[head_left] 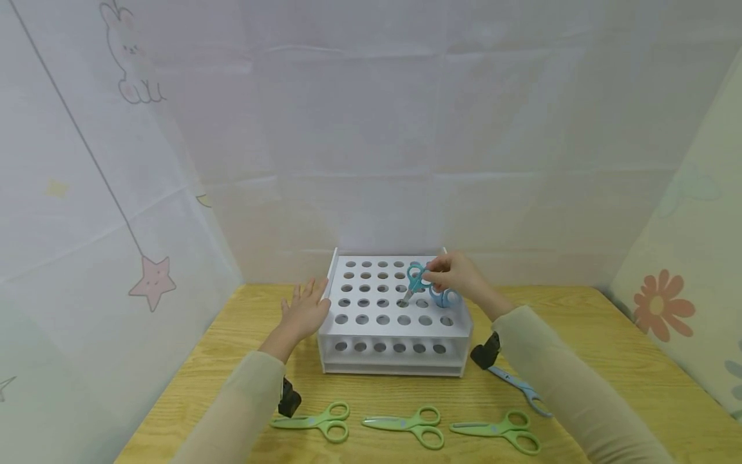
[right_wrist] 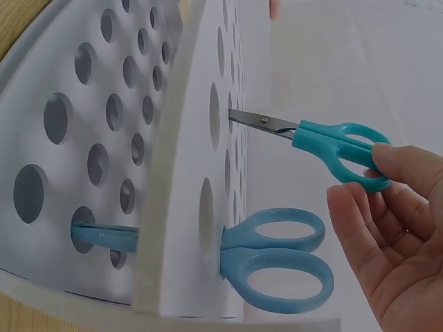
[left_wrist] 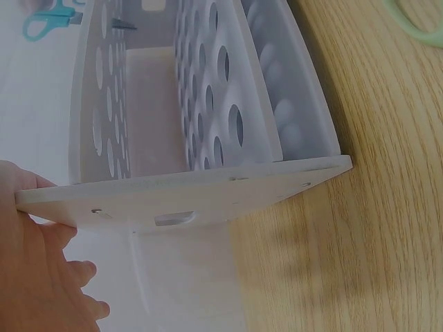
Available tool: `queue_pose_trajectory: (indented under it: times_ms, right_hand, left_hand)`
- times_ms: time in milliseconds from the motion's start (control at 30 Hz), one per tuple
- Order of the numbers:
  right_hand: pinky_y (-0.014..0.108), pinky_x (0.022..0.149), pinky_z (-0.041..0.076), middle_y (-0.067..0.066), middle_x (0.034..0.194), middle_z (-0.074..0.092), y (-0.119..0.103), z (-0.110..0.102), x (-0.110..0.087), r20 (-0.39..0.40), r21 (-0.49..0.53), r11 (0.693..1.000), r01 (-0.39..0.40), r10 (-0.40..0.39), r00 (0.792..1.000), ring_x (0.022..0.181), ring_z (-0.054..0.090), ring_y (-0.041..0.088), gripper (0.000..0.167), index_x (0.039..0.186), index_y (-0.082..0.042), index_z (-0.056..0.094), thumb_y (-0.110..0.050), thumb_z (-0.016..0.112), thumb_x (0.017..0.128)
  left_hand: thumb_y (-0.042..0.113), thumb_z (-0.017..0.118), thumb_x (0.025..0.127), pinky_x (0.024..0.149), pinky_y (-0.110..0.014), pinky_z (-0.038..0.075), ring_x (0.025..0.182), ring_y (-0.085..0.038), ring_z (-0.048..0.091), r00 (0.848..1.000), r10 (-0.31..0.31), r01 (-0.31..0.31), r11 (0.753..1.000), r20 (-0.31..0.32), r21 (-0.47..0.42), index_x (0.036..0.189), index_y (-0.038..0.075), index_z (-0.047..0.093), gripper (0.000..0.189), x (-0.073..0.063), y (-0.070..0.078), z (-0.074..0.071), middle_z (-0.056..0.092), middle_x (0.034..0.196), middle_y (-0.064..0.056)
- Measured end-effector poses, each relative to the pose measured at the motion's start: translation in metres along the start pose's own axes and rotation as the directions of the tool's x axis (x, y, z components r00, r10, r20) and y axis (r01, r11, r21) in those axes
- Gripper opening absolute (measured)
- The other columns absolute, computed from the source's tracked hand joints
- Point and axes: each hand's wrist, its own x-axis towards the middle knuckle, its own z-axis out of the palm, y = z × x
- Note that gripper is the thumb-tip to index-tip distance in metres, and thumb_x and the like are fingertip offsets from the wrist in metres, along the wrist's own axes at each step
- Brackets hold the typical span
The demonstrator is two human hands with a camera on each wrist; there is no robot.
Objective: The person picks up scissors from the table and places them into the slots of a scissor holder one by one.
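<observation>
Below your right grip (head_left: 456,274), pinching teal scissors (right_wrist: 320,144), blue scissors (right_wrist: 239,259) occupy the rack (head_left: 394,331); your spread left grip (head_left: 305,314) touches it.

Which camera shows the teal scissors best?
The right wrist view: the teal scissors are big there, with handles and blades showing as the right hand pinches them. The head view shows them small; the left wrist view catches only part, at its top edge.
</observation>
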Motion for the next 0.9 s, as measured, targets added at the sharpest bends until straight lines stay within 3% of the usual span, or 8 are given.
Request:
queue_pose_trajectory:
  times_ms: [433, 900]
  right_hand:
    - [0.033, 0.06, 0.054, 0.01, 0.078, 0.066, 0.004, 0.015, 0.005, 0.006, -0.04, 0.999, 0.031, -0.03, 1.0, 0.06, 0.06, 0.017, 0.018, 0.093, 0.003, 0.067, -0.012, 0.067, 0.083]
    - [0.042, 0.061, 0.053, 0.01, 0.074, 0.064, 0.007, 0.025, 0.004, 0.024, -0.076, 0.994, 0.079, -0.077, 0.997, 0.056, 0.058, 0.015, 0.02, 0.095, 0.006, 0.066, -0.009, 0.067, 0.082]
  left_hand:
    - [0.031, 0.029, 0.095, 0.099, -0.063, -0.009, 0.135, -0.04, -0.005, 1.0, -0.002, 0.002, 1.0, -0.011, 0.008, 0.148, 0.017, 0.021, 0.055, 0.0, 0.001, 0.0, 0.01, 0.152, -0.014]
    - [0.032, 0.027, 0.095, 0.099, -0.064, -0.009, 0.135, -0.041, -0.005, 1.0, 0.001, -0.001, 1.0, -0.001, -0.001, 0.148, 0.017, 0.02, 0.056, 0.0, 0.0, 0.0, 0.008, 0.152, -0.015]
